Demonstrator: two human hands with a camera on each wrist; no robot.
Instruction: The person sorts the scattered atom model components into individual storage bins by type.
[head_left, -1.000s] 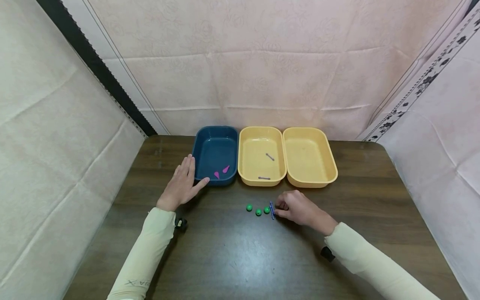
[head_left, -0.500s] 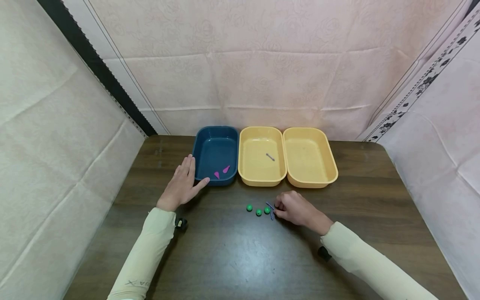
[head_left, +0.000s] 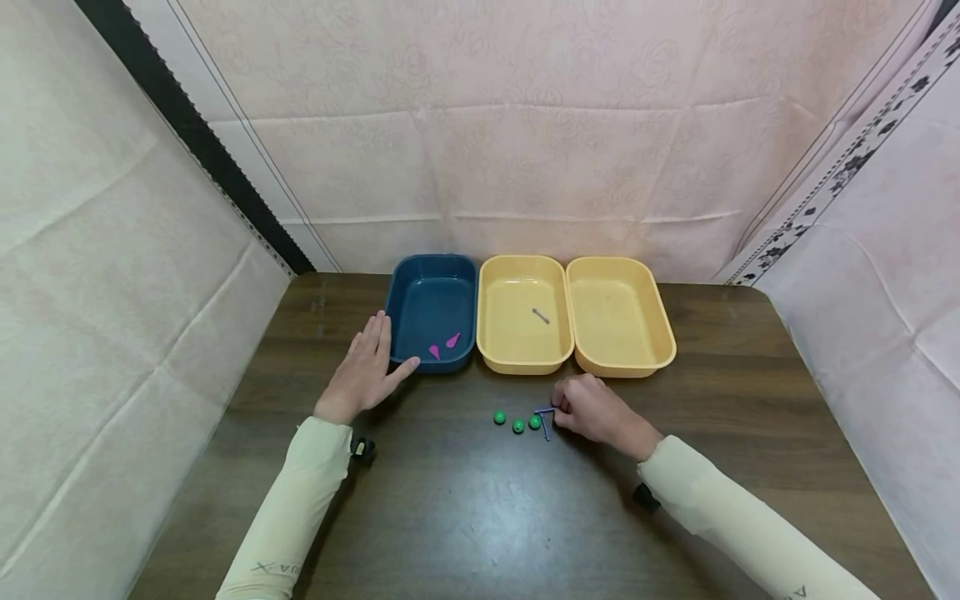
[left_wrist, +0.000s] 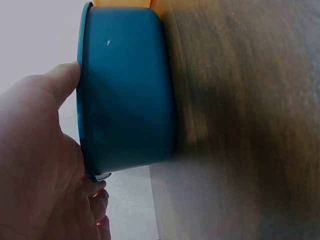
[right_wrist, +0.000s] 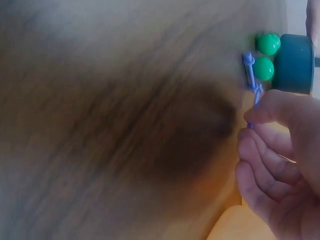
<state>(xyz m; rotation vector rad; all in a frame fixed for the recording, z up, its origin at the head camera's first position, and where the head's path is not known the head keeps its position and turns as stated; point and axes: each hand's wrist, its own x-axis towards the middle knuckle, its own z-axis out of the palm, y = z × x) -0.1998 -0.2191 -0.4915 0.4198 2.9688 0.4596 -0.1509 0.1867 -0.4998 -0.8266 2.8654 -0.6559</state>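
My right hand pinches the near end of a small purple stick between thumb and fingers, low over the table. A second purple stick with knobbed ends lies on the tabletop, touching or nearly touching the held one. Just left of them are green beads, three in a loose row. My left hand rests on the blue tray's near left corner, fingers straight and thumb along the front rim. Inside that blue tray lie two magenta drop-shaped pieces.
Beside the blue tray stand two yellow trays, a middle one and a right one. One greyish-purple stick lies in the middle tray. The brown wooden table ends at a cloth-covered wall behind the trays.
One purple stick has turned from lying alongside the other to pointing sideways, its end in my right fingers. A stick formerly at the middle tray's front no longer shows. My left hand stays put.
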